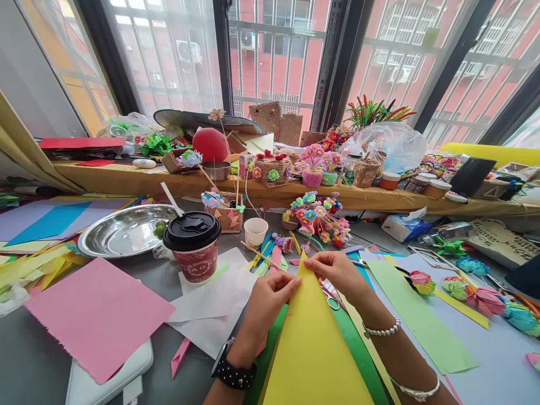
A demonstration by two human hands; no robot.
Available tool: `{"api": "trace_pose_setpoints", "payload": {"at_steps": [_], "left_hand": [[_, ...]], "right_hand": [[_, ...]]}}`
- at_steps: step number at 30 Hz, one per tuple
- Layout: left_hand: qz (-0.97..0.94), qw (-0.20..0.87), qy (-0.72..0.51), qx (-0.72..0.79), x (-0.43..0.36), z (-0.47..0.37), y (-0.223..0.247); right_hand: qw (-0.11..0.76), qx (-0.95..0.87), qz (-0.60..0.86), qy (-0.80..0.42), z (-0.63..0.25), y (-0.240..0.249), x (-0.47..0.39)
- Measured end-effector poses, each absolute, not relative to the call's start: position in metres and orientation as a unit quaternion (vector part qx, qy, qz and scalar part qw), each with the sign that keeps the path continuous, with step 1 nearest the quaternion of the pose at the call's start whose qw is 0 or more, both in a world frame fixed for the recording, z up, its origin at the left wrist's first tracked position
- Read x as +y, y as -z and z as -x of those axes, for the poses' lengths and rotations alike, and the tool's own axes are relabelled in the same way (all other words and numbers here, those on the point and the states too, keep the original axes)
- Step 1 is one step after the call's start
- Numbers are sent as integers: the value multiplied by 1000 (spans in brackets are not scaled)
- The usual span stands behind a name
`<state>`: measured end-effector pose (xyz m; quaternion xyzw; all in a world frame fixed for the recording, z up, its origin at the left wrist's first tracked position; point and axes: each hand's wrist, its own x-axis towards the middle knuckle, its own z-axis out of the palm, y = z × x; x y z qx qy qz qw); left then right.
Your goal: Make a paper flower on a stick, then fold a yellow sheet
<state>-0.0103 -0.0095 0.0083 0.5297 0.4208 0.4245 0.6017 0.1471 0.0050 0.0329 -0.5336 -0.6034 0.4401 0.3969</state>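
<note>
A large sheet of yellow paper (312, 343), folded to a narrow point at its far end, lies in front of me. My left hand (272, 298) pinches its left edge close to the tip, thumb and forefinger together. On the other side of the tip, my right hand (337, 275) grips the paper between thumb and fingers. Green paper (356, 349) shows beneath the yellow sheet on both sides. Scissors with white handles (332, 302) lie partly hidden beside my right hand. A thin wooden stick (259, 254) rests just beyond my left hand.
A lidded paper cup with a straw (196, 261) stands left, beside a metal tray (122, 247). Pink paper (101, 318) covers part of a white power bank (113, 374). Light green paper (422, 320) and paper flowers (485, 301) lie right. A small white cup (255, 232) stands ahead.
</note>
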Motion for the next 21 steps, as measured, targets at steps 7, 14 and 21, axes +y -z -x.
{"api": "trace_pose_setpoints", "payload": {"at_steps": [7, 14, 21], "left_hand": [[-521, 607, -420, 429, -9, 10, -7], [-548, 613, -389, 415, -10, 11, -13], [-545, 620, -386, 412, -10, 12, -13]], "right_hand": [[399, -616, 553, -394, -147, -27, 7], [396, -642, 604, -257, -149, -36, 3], [399, -640, 603, -258, -151, -37, 4]]}}
